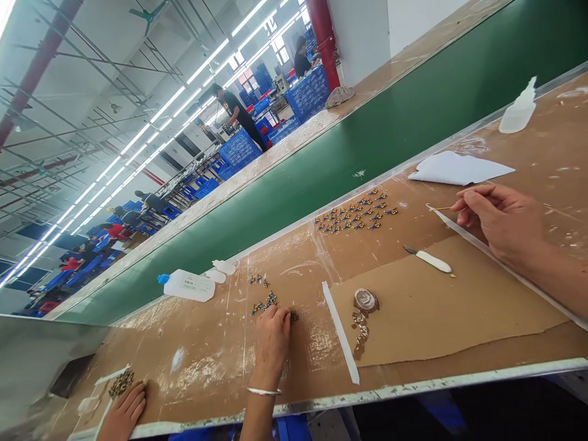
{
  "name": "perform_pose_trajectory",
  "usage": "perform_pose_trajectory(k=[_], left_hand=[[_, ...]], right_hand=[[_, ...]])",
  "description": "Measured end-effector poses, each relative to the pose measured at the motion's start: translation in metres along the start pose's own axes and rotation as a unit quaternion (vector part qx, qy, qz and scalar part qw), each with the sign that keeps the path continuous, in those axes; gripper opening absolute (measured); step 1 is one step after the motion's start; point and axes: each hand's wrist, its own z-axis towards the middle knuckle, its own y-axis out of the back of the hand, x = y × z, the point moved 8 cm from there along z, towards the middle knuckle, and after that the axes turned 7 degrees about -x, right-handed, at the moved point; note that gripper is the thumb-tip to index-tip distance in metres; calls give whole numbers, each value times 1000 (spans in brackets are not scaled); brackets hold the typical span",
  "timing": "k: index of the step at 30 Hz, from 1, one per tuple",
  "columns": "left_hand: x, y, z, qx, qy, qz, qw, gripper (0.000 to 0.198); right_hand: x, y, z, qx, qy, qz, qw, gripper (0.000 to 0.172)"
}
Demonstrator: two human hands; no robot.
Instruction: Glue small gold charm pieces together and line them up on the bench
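My left hand [272, 340], a bracelet on its wrist, rests on the brown worktop [206, 349] with its fingers curled down over a few small blue-and-gold pieces [264, 302]; what they pinch is hidden. A small dark piece [294, 316] lies at its fingertips. Further right, my right hand [503, 223] pinches a thin wooden stick [438, 209] that points left. Several more blue-and-gold pieces [356, 215] lie in rows between the hands, toward the far edge.
A white-handled knife [429, 260] and a brown glue puddle [364, 303] sit on a cardboard sheet [459, 312]. White bottles [189, 285] [519, 113], white paper [459, 168] and a white strip [340, 334] lie about. A green conveyor belt [367, 147] runs behind. Another person's hand [122, 415] is bottom left.
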Motion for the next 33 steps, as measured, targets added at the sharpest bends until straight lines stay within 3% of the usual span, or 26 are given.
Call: perform_pose_trajectory(k=[5, 11, 16, 19, 24, 33], left_hand=[[-19, 8, -26, -75, -9, -41, 996, 14], [-52, -9, -67, -92, -40, -64, 993, 18], [-54, -12, -81, -132, -24, -74, 988, 22], [-47, -7, -89, -175, 23, -95, 980, 21], [-43, -12, -96, -139, 81, -112, 981, 23], [-41, -17, -97, -109, 94, -113, 983, 28]], right_hand=[[6, -2, -2, -1, 6, 12, 1000, 27], [9, -3, -2, -6, 10, 13, 1000, 27], [10, -2, -1, -8, 22, 8, 1000, 22], [10, -2, -2, -8, 14, 5, 1000, 20], [10, -2, -2, -15, 22, -2, 1000, 13], [10, -2, -3, -24, 36, -26, 999, 5]])
